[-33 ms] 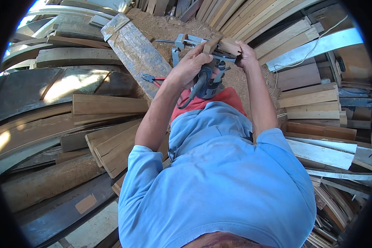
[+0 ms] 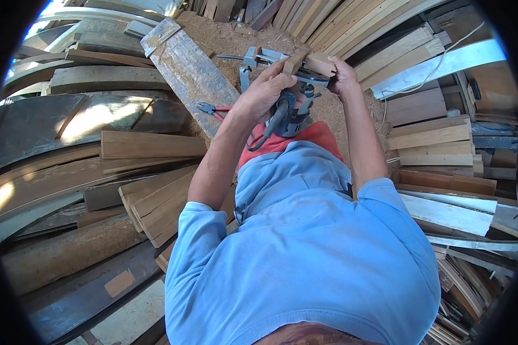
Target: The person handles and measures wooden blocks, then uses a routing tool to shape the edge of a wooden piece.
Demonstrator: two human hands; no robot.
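My left hand is closed with its thumb on a small wooden block. Beneath that hand is a corded power tool, apparently a router, with a dark blue-grey body and a metal guide. It rests near my lap, on red cloth. On the other side, my right hand grips the end of a second wood piece, notched at its edge. The two pieces meet or nearly meet above the tool's plate; the exact contact cannot be made out. Some left fingers are hidden behind the tool.
Pliers with red handles lie on a dusty plank left of my hands. Sawdust covers the ground. Stacked boards crowd the left side, and more timber lies at the right, with a pale cord across it.
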